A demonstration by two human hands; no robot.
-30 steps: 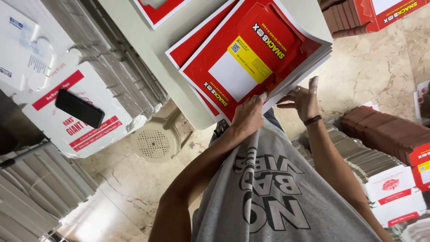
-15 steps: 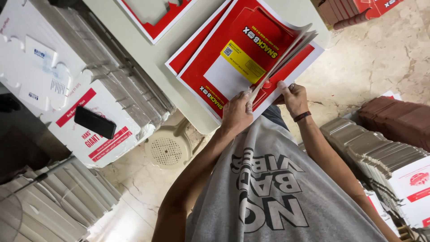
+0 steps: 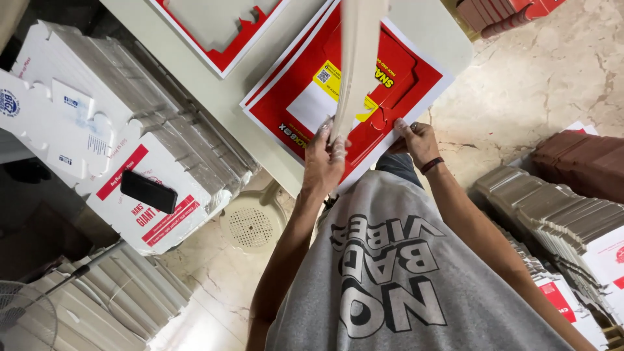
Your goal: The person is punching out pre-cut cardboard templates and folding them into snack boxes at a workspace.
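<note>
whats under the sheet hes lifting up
Under the raised sheet, which the left hand pinches, lies a stack of red and white printed box blanks on the white table. The right hand presses on it. How many blanks lie below cannot be seen.

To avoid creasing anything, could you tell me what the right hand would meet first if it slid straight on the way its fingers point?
The right hand points up-left across the red sheet; it would probably meet the lifted sheet first, though depth is unclear.
</note>
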